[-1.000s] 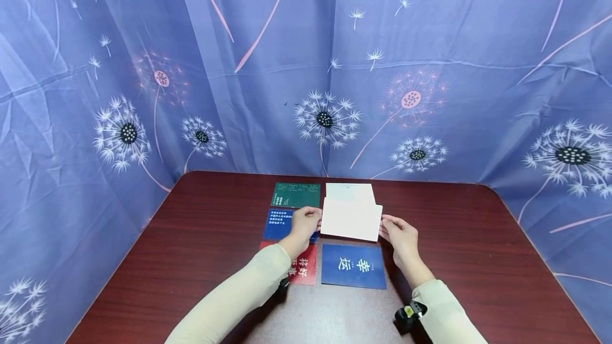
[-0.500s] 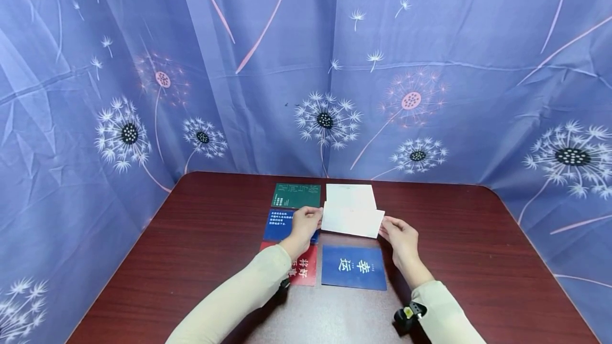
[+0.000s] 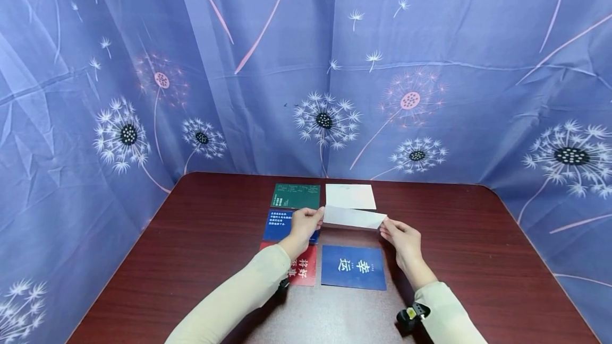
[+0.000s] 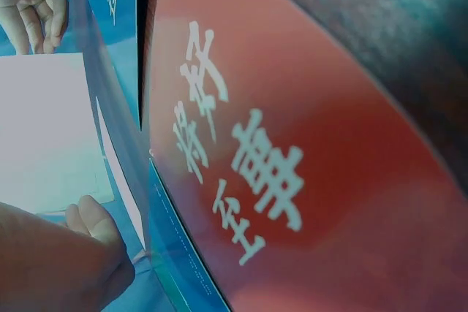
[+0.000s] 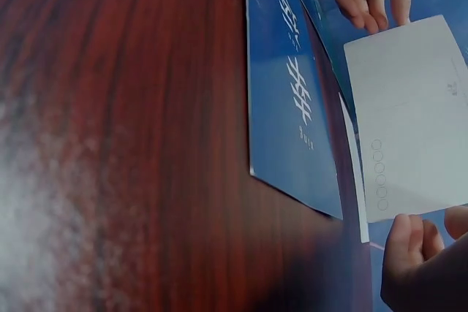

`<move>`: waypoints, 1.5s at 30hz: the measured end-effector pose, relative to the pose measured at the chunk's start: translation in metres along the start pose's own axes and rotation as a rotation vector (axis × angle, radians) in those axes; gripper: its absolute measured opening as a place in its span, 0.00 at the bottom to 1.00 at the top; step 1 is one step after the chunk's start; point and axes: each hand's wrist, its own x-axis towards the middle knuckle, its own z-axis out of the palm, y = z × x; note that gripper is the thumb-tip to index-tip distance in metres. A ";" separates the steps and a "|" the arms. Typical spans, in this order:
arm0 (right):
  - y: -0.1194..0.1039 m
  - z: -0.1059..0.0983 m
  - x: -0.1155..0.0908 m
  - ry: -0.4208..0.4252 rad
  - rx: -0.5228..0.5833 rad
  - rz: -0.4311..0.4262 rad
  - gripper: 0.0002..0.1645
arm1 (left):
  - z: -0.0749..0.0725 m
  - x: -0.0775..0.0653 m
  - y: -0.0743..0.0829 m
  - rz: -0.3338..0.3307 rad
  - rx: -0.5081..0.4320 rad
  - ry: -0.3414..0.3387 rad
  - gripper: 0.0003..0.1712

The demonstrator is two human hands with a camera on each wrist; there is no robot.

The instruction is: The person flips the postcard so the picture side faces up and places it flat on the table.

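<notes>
A white postcard (image 3: 355, 216) is held up off the table, tilted so that it looks narrow in the head view. My left hand (image 3: 305, 229) pinches its left edge, and my right hand (image 3: 402, 241) pinches its right end. Printed postcode circles and a small mark show on the postcard (image 5: 409, 122) in the right wrist view. Behind it another white postcard (image 3: 350, 196) lies flat. Nearer me is a blue card (image 3: 354, 267) with large white characters. Part of a red card (image 3: 304, 267) is hidden by my left forearm.
A green card (image 3: 296, 195) lies at the back left, with a blue card of white text (image 3: 279, 225) in front of it, partly covered by my left hand. The dark red wooden table (image 3: 478, 259) ends at a blue dandelion-print curtain (image 3: 268, 121).
The held postcard has tipped from nearly face-on to a narrow strip, its lower edge rising. More of the white postcard behind it now shows. Both hands stay almost in place.
</notes>
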 end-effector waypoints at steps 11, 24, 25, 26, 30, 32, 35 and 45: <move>-0.004 -0.005 0.001 -0.059 0.050 0.060 0.07 | -0.002 0.004 -0.003 0.019 -0.138 -0.041 0.09; -0.005 -0.005 0.005 -0.084 -0.085 0.066 0.27 | -0.005 0.006 -0.004 0.008 -0.086 -0.080 0.17; -0.006 -0.005 0.005 -0.089 -0.094 0.065 0.27 | -0.005 0.006 -0.004 0.008 -0.079 -0.083 0.18; -0.006 -0.005 0.006 -0.095 -0.106 0.065 0.27 | -0.005 0.006 -0.003 0.015 -0.065 -0.088 0.19; -0.008 -0.004 0.008 -0.123 -0.141 0.057 0.27 | -0.006 0.007 -0.002 0.035 0.001 -0.104 0.20; -0.010 -0.003 0.009 -0.137 -0.169 0.055 0.27 | -0.006 0.007 -0.002 0.045 0.033 -0.111 0.20; -0.012 -0.002 0.010 -0.156 -0.213 0.056 0.26 | -0.006 0.010 -0.002 0.047 0.067 -0.122 0.20; -0.010 -0.002 0.017 -0.215 -0.381 0.074 0.30 | -0.003 0.012 -0.005 0.053 0.189 -0.169 0.26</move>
